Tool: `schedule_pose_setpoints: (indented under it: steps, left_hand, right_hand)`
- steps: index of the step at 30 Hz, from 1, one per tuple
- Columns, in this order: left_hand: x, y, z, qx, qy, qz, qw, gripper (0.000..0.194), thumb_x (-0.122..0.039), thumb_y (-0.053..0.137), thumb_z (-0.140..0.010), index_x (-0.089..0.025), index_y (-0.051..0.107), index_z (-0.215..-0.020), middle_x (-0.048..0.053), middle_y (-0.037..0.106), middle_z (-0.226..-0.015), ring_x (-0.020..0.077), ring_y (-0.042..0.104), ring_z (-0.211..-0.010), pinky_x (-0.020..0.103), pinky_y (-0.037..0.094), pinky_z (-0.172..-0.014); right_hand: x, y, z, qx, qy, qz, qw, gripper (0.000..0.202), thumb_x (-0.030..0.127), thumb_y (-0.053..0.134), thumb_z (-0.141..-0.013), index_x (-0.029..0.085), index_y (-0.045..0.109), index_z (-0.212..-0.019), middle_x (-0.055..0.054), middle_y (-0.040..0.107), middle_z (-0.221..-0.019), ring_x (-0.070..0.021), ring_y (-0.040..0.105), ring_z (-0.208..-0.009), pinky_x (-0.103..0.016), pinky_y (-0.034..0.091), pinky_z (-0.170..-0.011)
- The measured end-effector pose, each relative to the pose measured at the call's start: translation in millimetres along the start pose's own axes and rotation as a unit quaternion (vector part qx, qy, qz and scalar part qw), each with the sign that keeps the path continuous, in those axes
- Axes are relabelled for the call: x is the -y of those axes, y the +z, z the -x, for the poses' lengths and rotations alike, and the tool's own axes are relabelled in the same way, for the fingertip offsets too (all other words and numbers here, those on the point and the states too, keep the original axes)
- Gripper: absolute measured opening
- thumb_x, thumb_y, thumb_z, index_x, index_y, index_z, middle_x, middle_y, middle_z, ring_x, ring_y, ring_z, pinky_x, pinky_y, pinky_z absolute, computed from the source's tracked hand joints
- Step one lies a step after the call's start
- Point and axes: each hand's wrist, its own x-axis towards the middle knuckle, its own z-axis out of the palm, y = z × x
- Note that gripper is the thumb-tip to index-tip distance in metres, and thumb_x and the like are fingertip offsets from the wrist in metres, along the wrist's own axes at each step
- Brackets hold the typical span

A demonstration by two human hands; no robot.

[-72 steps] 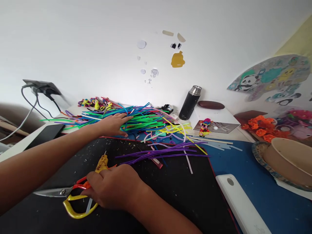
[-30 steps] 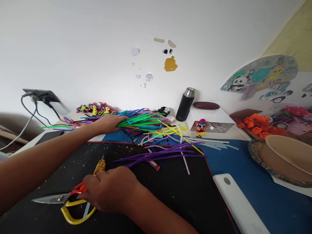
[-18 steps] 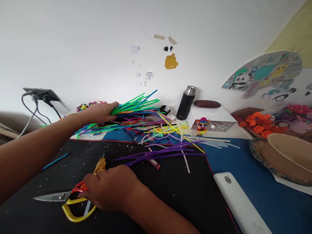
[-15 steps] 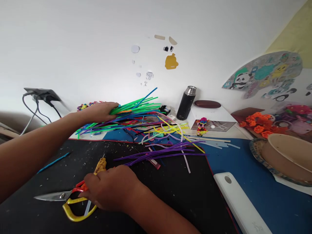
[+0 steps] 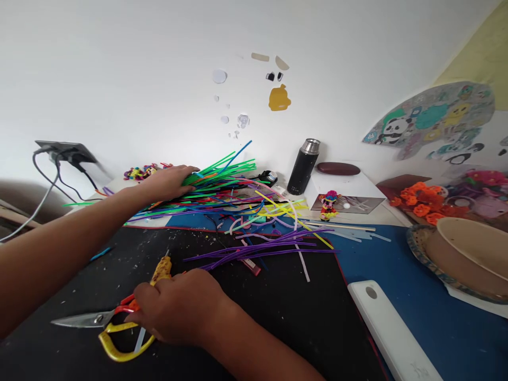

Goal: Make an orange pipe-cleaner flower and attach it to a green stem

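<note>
My left hand (image 5: 174, 182) reaches to the back of the desk, its fingers and thumb around part of a pile of mostly green pipe cleaners (image 5: 234, 170). Near me, my right hand (image 5: 180, 307) is closed low over the mat, with a bit of orange at its fingertips; what it holds is mostly hidden. Just behind that hand lies a yellow glue gun (image 5: 162, 269), partly covered, nozzle away from me. Scissors (image 5: 81, 320) with yellow and red handles lie beside the fingers, blades to the left. Purple pipe cleaners (image 5: 270, 246) are strewn ahead.
A black flask (image 5: 304, 166) stands by the wall, beside a brown case (image 5: 338, 168) and a small colourful figure (image 5: 329, 205). At right are a white bar-shaped object (image 5: 389, 328), a bowl (image 5: 476, 248) and orange flowers (image 5: 420, 201). Cables hang from a wall socket (image 5: 65, 152) at left.
My left hand has shifted slightly, and the pipe cleaners beneath it have spread and moved; a green end now pokes out at far left. My right hand has hardly moved.
</note>
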Motion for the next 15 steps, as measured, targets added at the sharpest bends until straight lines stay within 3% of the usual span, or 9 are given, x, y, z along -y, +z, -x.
schedule_pose_setpoints:
  steps: [7, 12, 15]
  left_hand:
    - [-7.1, 25.8, -3.8, 0.007, 0.062, 0.013, 0.998, 0.077, -0.047, 0.056, -0.096, -0.018, 0.044, -0.166, 0.021, 0.058, -0.161, 0.0385, 0.055, -0.148, 0.047, 0.045, -0.118]
    - [-18.8, 19.4, -3.7, -0.008, 0.095, 0.028, 0.995, 0.088, -0.066, 0.054, -0.098, -0.016, 0.040, -0.169, 0.021, 0.052, -0.167, 0.0398, 0.049, -0.153, 0.050, 0.040, -0.123]
    - [-34.9, 15.8, -4.4, -0.008, 0.097, 0.020, 0.995, 0.092, -0.069, 0.056, -0.097, -0.019, 0.035, -0.171, 0.020, 0.045, -0.173, 0.0411, 0.045, -0.155, 0.052, 0.038, -0.124]
  right_hand:
    - [-0.8, 1.6, -1.5, -0.007, -0.008, 0.007, 1.000, 0.032, 0.048, 0.058, -0.111, 0.019, 0.060, -0.098, -0.002, 0.078, -0.077, -0.0210, 0.076, -0.060, -0.028, 0.054, -0.043]
    - [1.4, -3.2, -1.6, 0.024, 0.000, -0.006, 1.000, 0.032, 0.045, 0.051, -0.115, 0.018, 0.060, -0.102, -0.006, 0.080, -0.083, -0.0219, 0.077, -0.063, -0.030, 0.058, -0.049]
    - [1.8, -3.0, -2.0, 0.032, -0.003, -0.003, 0.999, 0.036, 0.049, 0.051, -0.115, 0.018, 0.060, -0.102, -0.005, 0.080, -0.083, -0.0227, 0.078, -0.064, -0.032, 0.056, -0.047]
